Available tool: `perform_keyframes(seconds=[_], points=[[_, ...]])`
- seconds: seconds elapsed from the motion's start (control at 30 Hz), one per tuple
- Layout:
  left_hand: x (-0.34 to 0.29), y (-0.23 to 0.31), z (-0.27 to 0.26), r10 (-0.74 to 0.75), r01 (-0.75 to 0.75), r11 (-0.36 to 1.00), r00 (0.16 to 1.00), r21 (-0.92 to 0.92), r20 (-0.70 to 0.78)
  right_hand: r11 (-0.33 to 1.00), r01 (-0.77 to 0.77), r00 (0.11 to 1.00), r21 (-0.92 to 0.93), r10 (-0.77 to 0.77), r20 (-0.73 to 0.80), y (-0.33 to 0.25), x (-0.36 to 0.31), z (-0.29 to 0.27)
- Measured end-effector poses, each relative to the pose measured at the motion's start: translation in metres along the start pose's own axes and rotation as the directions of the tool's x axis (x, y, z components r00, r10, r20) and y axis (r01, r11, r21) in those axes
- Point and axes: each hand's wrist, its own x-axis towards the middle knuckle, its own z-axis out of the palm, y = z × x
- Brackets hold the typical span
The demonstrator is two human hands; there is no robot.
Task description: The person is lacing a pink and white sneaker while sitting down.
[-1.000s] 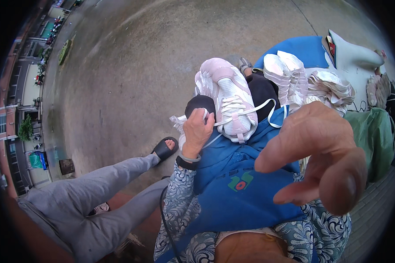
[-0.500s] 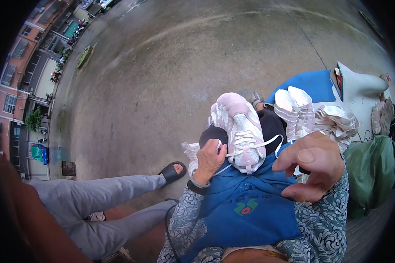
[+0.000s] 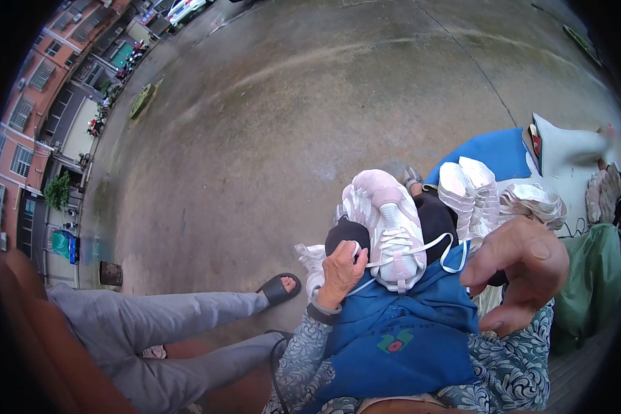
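Observation:
A white and pale pink sneaker (image 3: 395,234) sits upright on my lap, its heel toward me, on a blue apron (image 3: 400,331). My left hand (image 3: 341,274) is closed in a pinch on a white shoelace (image 3: 362,288) at the shoe's left side. Another stretch of lace loops out to the right of the shoe, close to my right hand's fingertips. My right hand (image 3: 524,269) is raised near the camera, thumb and forefinger curved with a gap between them. A dark patch shows in that gap, and the other fingers are mostly hidden.
White shoe parts (image 3: 468,190) are piled at the right, by a blue sheet (image 3: 486,155) and a pale curved chair (image 3: 566,148). A green bag (image 3: 586,283) stands at far right. To the left, a person's grey-trousered legs (image 3: 179,314) reach toward a black sandal (image 3: 279,288).
The whole view has shifted, so hands and shoe appear lower and farther right. My left hand keeps its pinch; my right hand stays curved beside the looped lace.

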Motion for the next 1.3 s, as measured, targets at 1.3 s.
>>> perform_keyframes(seconds=[1.3], points=[[-0.001, -0.001, 0.000, 0.033, -0.038, 0.998, 0.996, -0.057, -0.087, 0.967, -0.060, 0.988, -0.249, 0.092, 0.122, -0.017, -0.003, -0.003]])
